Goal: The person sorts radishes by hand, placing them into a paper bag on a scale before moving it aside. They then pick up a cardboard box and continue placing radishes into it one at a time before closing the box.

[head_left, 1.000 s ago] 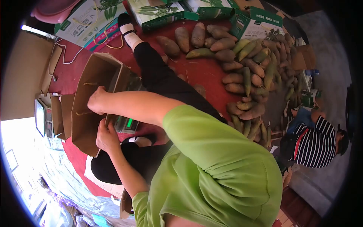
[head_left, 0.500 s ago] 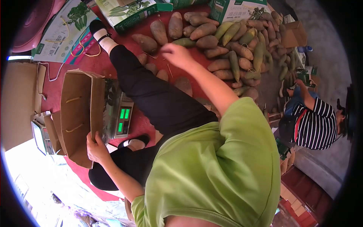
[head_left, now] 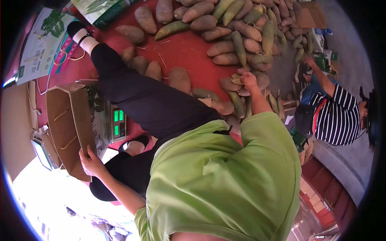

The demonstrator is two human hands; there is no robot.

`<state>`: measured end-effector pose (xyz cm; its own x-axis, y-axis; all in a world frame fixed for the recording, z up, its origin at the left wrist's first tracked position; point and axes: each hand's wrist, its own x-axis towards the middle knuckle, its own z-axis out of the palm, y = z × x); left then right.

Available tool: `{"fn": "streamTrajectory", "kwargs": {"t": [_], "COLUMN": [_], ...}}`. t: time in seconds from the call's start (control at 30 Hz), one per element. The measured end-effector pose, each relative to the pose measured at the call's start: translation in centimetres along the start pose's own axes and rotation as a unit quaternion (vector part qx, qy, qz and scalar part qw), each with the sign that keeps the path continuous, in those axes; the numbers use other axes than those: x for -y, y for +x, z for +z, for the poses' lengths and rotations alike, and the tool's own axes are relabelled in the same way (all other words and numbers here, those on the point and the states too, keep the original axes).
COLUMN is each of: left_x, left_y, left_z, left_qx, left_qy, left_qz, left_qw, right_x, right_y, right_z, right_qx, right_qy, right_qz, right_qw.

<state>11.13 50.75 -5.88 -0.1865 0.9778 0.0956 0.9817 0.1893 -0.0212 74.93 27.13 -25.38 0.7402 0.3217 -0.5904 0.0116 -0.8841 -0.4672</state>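
My left hand (head_left: pixel 92 163) grips the lower rim of an open brown cardboard box (head_left: pixel 80 116) with yellow cord handles. The box rests tilted on a digital scale (head_left: pixel 119 127) with green lit numbers. On the right, my right hand (head_left: pixel 250 81) has its fingers closed around the end of a small yellowish-green radish (head_left: pixel 237 79), among other radishes on the red floor covering. A long green radish (head_left: pixel 173 29) lies apart, near several brownish radishes (head_left: pixel 145 20). More brownish radishes (head_left: pixel 179 79) lie beside my outstretched leg.
A big pile of green and brownish radishes (head_left: pixel 241 30) covers the upper right. Printed cartons (head_left: pixel 98 10) stand at the upper left, near a flat printed bag (head_left: pixel 38 46). A co-worker in a striped shirt (head_left: pixel 335 116) bends at the right beside another cardboard box (head_left: pixel 310 15).
My right hand has moved right and down, from above the long green radish to the small yellowish one at the pile's edge. The left hand keeps its hold on the box. The view has shifted.
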Motion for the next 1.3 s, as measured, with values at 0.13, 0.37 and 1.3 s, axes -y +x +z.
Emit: {"fn": "streamTrajectory", "kwargs": {"t": [0.13,0.37,1.3], "left_x": [0.0,0.9,-0.8], "left_y": [-0.1,0.2,-0.2], "left_z": [0.0,0.5,-0.8], "left_qx": [-0.016,-0.011,-0.02], "left_qy": [0.016,-0.013,-0.027], "left_qz": [0.004,0.004,0.007], "left_qw": [1.0,1.0,0.999], "right_x": [-0.4,-4.7,21.7], "right_y": [-4.5,-4.3,-6.3], "right_z": [-1.1,1.0,6.9], "right_qx": [0.048,-0.067,-0.027], "right_qy": [0.198,-0.253,-0.002], "right_qz": [0.139,-0.179,-0.453], "right_qw": [0.969,0.948,0.891]}}
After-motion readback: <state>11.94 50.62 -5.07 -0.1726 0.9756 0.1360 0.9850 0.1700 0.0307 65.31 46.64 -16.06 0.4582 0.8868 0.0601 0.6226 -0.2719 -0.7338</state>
